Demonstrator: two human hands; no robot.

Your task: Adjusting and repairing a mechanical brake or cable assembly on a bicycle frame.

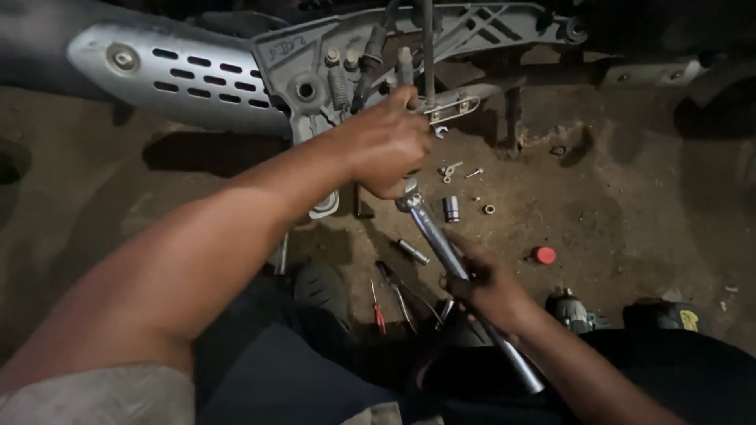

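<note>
Ratchet wrench (441, 248): long chrome handle running diagonally over the dirt floor (614, 197), its head reaching up to the underside of the motorcycle frame (315, 71).
Left hand (386, 142): grip is closing around the wrench head where it is meeting the frame, just below the springs (339, 83).
Right hand (488, 283): fingers are wrapping the wrench handle near its middle, grip closed on it.
Exhaust shield (181, 71): slotted silver cover lying left of the frame.
Floor items: loose socket (450, 208), small bolts (450, 169) and a red cap (543, 255) are lying right of the wrench; a red-handled screwdriver (378, 307) is lying near the knees.
</note>
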